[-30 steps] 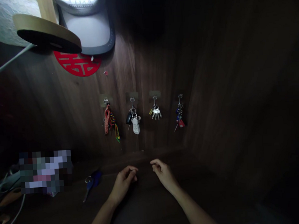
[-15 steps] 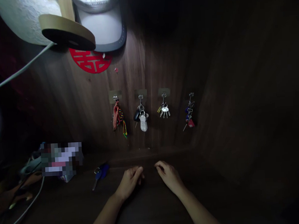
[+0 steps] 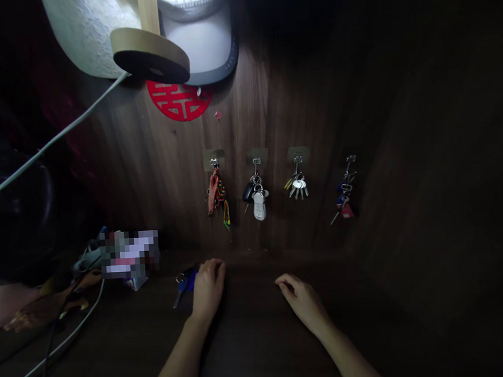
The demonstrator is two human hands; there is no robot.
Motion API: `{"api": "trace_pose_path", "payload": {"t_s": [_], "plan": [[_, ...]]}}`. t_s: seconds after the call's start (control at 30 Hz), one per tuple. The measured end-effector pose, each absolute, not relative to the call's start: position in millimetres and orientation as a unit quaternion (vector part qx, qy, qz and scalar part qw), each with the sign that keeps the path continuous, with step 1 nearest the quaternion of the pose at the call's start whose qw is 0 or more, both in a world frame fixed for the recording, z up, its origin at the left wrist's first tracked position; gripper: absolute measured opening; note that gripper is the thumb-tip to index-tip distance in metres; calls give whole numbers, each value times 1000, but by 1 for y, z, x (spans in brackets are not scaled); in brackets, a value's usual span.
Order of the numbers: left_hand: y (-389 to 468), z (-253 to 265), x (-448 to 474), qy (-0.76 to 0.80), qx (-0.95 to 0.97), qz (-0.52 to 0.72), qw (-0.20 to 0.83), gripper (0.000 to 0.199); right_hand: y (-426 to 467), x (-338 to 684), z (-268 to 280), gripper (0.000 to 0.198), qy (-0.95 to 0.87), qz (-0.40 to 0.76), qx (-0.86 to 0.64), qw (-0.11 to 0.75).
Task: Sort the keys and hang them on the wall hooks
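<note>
A bunch with a blue key (image 3: 181, 286) and a blue tag (image 3: 191, 280) lies on the dark wooden surface. My left hand (image 3: 208, 283) is right beside it, partly over the tag's edge, fingers loosely bent and apart; I cannot tell if it touches. Farther right, my right hand (image 3: 302, 301) rests low over the surface with fingers loosely curled, thumb apart, and nothing seen in it. On wall hooks above hang a braided red cord with keys (image 3: 213, 193), a bunch with a white fob (image 3: 259, 204), silver keys (image 3: 298, 185) and keys with a red tag (image 3: 346, 210).
A round lamp base (image 3: 151, 50) with a white cable (image 3: 67, 128) juts out at upper left, before a grey cap (image 3: 202, 45) and a red cut-out ornament (image 3: 179, 105). A blurred box (image 3: 132, 256), cables and a brown figure (image 3: 42, 309) lie at left.
My left hand has moved left and forward to the blue key bunch. My right hand stays loosely curled over the surface. The view has shifted left.
</note>
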State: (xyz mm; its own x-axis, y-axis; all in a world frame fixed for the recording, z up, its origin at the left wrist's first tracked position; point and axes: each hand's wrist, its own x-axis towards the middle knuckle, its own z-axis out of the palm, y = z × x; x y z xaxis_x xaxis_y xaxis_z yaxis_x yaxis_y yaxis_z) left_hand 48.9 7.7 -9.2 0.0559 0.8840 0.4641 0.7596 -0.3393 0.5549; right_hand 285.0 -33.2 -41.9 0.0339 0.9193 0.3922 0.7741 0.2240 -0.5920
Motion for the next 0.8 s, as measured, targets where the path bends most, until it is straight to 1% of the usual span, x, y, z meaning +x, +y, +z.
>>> {"api": "trace_pose_path", "payload": {"t_s": [0.1,0.13,0.2,0.3,0.37,0.47,0.6,0.7,0.8], "plan": [[12,-8,34,654,672,347,-24,20,-33,285,-42,22,-687,95,-611,381],[12,-8,29,679,654,331,-44,22,-33,285,-42,22,-687,96,-611,382],[13,-10,22,714,633,297,-53,28,-33,285,-42,22,-685,100,-612,381],[14,-15,17,734,631,252,-9,37,-33,285,-41,22,-686,102,-616,373],[16,-18,18,722,645,252,22,38,-32,286,-42,22,-690,99,-616,367],[19,-23,23,654,697,286,67,35,-31,286,-43,21,-695,91,-613,365],[20,-28,34,576,753,294,116,42,-31,286,-42,21,-697,86,-613,361],[17,-29,43,504,772,328,202,42,-32,286,-41,21,-699,85,-618,350],[12,-27,52,441,755,380,302,33,-33,286,-41,21,-704,82,-620,336]]}}
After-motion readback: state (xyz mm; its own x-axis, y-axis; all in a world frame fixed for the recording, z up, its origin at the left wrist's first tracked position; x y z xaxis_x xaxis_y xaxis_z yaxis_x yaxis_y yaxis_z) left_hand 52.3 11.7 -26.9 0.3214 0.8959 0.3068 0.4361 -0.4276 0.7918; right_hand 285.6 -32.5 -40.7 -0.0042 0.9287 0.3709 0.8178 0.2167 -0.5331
